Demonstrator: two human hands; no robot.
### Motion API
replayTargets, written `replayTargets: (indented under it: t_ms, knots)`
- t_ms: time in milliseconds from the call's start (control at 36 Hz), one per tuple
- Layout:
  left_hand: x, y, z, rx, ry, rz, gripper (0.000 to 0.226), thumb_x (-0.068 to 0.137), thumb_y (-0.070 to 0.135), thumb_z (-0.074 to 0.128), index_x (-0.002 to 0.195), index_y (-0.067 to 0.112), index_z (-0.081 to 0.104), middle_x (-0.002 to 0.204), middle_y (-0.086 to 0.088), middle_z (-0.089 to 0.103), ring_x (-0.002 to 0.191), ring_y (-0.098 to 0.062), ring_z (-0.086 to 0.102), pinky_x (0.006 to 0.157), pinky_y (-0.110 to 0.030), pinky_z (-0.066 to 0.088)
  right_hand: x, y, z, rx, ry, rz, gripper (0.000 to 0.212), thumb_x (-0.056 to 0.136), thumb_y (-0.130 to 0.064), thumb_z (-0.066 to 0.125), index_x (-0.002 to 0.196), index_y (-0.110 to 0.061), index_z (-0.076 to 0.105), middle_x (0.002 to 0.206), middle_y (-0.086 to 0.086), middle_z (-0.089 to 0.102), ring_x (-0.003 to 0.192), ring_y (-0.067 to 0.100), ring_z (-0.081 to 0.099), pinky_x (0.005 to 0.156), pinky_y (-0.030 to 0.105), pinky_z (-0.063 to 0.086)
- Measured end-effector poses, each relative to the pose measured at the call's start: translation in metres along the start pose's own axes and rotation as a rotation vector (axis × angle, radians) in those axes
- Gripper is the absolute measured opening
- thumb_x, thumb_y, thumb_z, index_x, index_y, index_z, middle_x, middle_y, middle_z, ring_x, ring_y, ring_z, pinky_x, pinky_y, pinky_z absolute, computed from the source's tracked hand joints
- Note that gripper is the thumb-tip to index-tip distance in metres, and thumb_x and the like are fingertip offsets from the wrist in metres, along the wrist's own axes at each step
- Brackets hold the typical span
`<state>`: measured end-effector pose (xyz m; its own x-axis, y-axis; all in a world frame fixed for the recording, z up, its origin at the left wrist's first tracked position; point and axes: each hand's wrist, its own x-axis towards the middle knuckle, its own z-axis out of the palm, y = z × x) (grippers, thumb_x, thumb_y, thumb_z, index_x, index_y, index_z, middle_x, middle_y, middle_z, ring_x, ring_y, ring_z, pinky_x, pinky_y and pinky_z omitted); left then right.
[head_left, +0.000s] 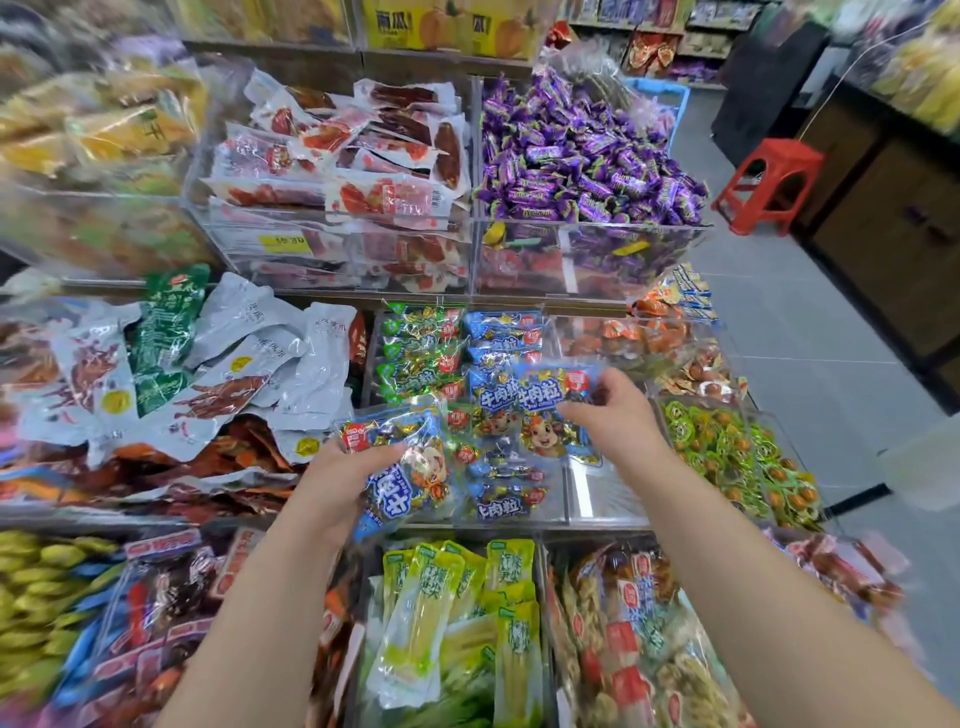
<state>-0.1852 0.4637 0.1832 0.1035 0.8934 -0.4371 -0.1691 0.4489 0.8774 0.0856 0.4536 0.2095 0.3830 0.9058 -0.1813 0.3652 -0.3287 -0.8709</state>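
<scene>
Just over the clear bin (567, 488) of blue snack packs, the right hand (618, 415) pinches one blue packet (550, 410) by its right edge, fingers curled on it. The packet is held upright, so its white characters 牛肉粒 read plainly above a cartoon figure. At the bin's front left corner, the left hand (343, 483) grips a second blue packet (410, 483), thumb lying over it. This one is turned upside down, its 牛肉粒 inverted. Far above the bin, a yellow box (395, 23) reads 南瓜.

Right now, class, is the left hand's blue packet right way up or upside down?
Upside down: the left hand grips the blue packet with its lettering inverted.
</scene>
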Motion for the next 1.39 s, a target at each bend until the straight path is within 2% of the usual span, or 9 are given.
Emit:
replayTargets:
  t_ms: [250, 333, 472, 639, 722, 833, 1000, 1111, 1389]
  knots:
    - [0.006, 0.001, 0.003, 0.038, -0.005, -0.006, 0.011, 0.082, 0.002, 0.069, 0.092, 0.006, 0.066, 0.077, -0.008, 0.075, 0.069, -0.023, 0.073, 0.057, -0.031, 0.056, 0.038, 0.003, 0.050, -0.220, -0.109, -0.056, 0.036, 0.077, -0.018, 0.076, 0.096, -0.016, 0.045, 0.079, -0.007, 0.050, 0.079, 0.018, 0.053, 0.055, 0.020, 0.036]
    - [0.004, 0.003, 0.002, 0.023, -0.011, -0.017, 0.013, 0.082, 0.001, 0.069, 0.095, 0.004, 0.065, 0.077, -0.009, 0.075, 0.067, -0.023, 0.073, 0.052, -0.029, 0.056, 0.046, 0.008, 0.056, -0.274, -0.082, -0.111, 0.066, 0.076, -0.017, 0.077, 0.126, -0.016, 0.034, 0.114, 0.005, 0.056, 0.108, 0.024, 0.055, 0.081, 0.024, 0.046]
    - [0.004, 0.003, 0.000, 0.008, -0.042, -0.006, 0.013, 0.084, 0.000, 0.067, 0.095, 0.005, 0.066, 0.080, -0.010, 0.075, 0.069, -0.024, 0.073, 0.053, -0.029, 0.057, 0.050, 0.014, 0.052, -0.870, -0.096, -0.537, 0.081, 0.083, -0.035, 0.069, 0.146, -0.033, 0.019, 0.154, 0.011, 0.003, 0.143, 0.032, 0.005, 0.115, 0.035, 0.006]
    - [0.011, 0.001, 0.000, 0.036, -0.038, 0.002, 0.016, 0.082, 0.001, 0.068, 0.098, 0.005, 0.067, 0.084, -0.010, 0.076, 0.075, -0.024, 0.074, 0.057, -0.030, 0.057, 0.051, 0.026, 0.060, -1.520, -0.185, -0.699, 0.103, 0.083, -0.070, 0.040, 0.144, -0.016, -0.023, 0.133, 0.010, -0.053, 0.115, 0.035, -0.054, 0.089, 0.050, -0.042]
    - [0.015, 0.000, 0.000, 0.047, -0.030, -0.011, 0.019, 0.081, 0.003, 0.070, 0.099, 0.008, 0.066, 0.087, -0.009, 0.076, 0.078, -0.025, 0.074, 0.064, -0.034, 0.057, 0.056, 0.024, 0.071, -1.617, -0.214, -0.678, 0.097, 0.086, -0.070, 0.032, 0.147, -0.015, -0.019, 0.152, 0.009, -0.030, 0.129, 0.037, -0.041, 0.093, 0.056, -0.037]
    - [0.016, 0.000, -0.001, 0.052, -0.034, -0.024, 0.019, 0.080, 0.005, 0.072, 0.097, 0.009, 0.067, 0.087, -0.008, 0.076, 0.079, -0.025, 0.074, 0.070, -0.037, 0.056, 0.064, 0.026, 0.078, -1.529, -0.239, -0.608, 0.081, 0.094, -0.049, 0.041, 0.148, -0.023, -0.014, 0.153, 0.011, 0.008, 0.142, 0.032, 0.003, 0.112, 0.055, -0.004]
    - [0.013, 0.001, -0.002, -0.003, -0.037, -0.041, 0.019, 0.080, 0.000, 0.070, 0.097, 0.007, 0.065, 0.080, -0.007, 0.076, 0.069, -0.021, 0.073, 0.050, -0.025, 0.055, 0.063, 0.027, 0.088, -1.575, -0.179, -0.521, 0.072, 0.097, -0.023, 0.029, 0.144, -0.018, -0.026, 0.152, 0.019, -0.027, 0.137, 0.040, -0.028, 0.093, 0.060, -0.031]
    - [0.014, 0.000, -0.002, -0.002, -0.041, -0.037, 0.015, 0.080, 0.000, 0.070, 0.093, 0.007, 0.065, 0.078, -0.007, 0.076, 0.067, -0.020, 0.073, 0.049, -0.023, 0.054, 0.058, 0.036, 0.097, -1.518, -0.205, -0.733, 0.070, 0.097, -0.013, 0.021, 0.132, -0.009, -0.039, 0.138, 0.019, -0.044, 0.118, 0.039, -0.048, 0.093, 0.054, -0.035]
    - [0.019, 0.001, -0.004, -0.023, -0.056, -0.066, 0.016, 0.081, -0.002, 0.069, 0.092, 0.008, 0.065, 0.077, -0.007, 0.075, 0.067, -0.021, 0.073, 0.049, -0.025, 0.055, 0.074, 0.038, 0.100, -1.411, -0.248, -0.624, 0.084, 0.092, -0.025, 0.042, 0.146, -0.015, -0.021, 0.155, 0.012, 0.000, 0.143, 0.029, 0.002, 0.113, 0.045, -0.002]
